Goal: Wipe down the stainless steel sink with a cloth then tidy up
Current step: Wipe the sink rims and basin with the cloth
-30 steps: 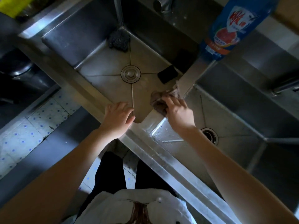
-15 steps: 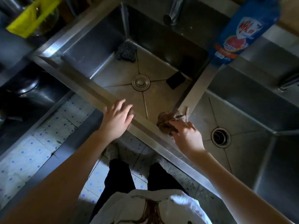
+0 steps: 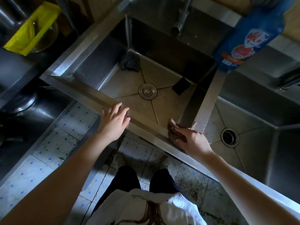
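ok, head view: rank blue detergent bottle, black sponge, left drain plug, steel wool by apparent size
1. blue detergent bottle, though nearest the camera
2. steel wool
3-4. left drain plug and black sponge: look alike

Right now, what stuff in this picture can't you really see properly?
All in the head view:
- Cloth: mostly covered by the right hand, so its full shape is hidden.
- Blue bottle: its top is cut off by the upper edge.
- Tap: its base is cut off at the top.
- Dark lump in the sink's far corner: too dim to identify.
- Left hand: its palm faces down, unseen.
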### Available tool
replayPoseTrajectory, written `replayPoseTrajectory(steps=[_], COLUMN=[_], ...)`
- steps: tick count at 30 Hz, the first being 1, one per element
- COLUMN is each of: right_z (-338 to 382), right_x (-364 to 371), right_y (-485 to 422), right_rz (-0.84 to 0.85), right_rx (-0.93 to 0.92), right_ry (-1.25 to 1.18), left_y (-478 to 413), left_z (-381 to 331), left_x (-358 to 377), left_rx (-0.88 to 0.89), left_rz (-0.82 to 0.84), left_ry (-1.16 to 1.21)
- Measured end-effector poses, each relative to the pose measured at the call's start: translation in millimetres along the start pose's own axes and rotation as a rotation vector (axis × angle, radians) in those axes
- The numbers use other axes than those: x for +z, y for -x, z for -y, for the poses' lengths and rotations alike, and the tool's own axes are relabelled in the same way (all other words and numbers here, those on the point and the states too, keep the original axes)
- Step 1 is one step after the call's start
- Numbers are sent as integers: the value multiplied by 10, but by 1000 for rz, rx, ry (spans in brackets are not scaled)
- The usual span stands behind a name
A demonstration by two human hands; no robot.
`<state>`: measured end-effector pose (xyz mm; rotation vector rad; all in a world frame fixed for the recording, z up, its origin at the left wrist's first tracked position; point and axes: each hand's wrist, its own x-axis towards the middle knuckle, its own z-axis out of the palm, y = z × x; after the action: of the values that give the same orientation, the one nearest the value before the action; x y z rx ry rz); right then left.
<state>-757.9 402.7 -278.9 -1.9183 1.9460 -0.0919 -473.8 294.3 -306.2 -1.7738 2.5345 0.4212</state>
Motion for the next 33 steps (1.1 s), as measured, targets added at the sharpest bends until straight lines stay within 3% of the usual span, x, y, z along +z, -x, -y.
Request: replayPoseTrajectory(steps=[5,21,28,33], right_z=[346,1384,1243,743], right_x=[134,343,314,198], right_y=[-228,-1092,-981,-762], right_rz=[-15,-39,-29,93], right_rx=[93,80,-7,-27], right_ry=[19,23,-43,-48], left_y=[-54,-1,9,24], left_z=[225,810,468,92], left_x=[-48,-224,-237,-176], left_rx=[32,42,44,20], left_rz=[25,46,-4,-41], left_ry=[16,78,102,100])
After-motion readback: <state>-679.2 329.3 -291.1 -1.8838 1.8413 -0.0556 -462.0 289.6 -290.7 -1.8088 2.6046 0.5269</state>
